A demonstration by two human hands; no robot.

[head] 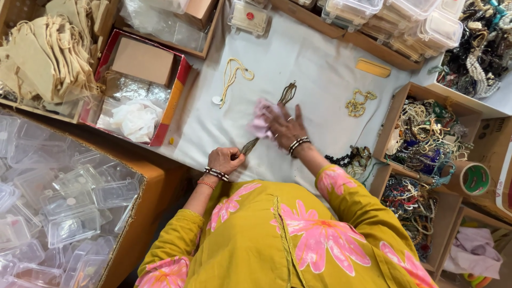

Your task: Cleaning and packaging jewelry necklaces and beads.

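1. Multi-strand metal necklace (266, 120) lies stretched across the white cloth table (320, 69) – thin, shiny chains.
2. Left hand (225, 159) pinches its near end, fingers clenched.
3. Right hand (285, 127) presses a soft pink cloth (260, 118) on the chains, fingers spread flat.
4. Cardboard box (114, 256) holds clear plastic cases – wooden trays (397, 104) hold tangled beads.

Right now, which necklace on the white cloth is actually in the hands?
The dark multi-strand necklace mid-cloth: the left hand pinches its near end, the right hand presses a pink cloth on it. The cream cord necklace and gold chain lie untouched.
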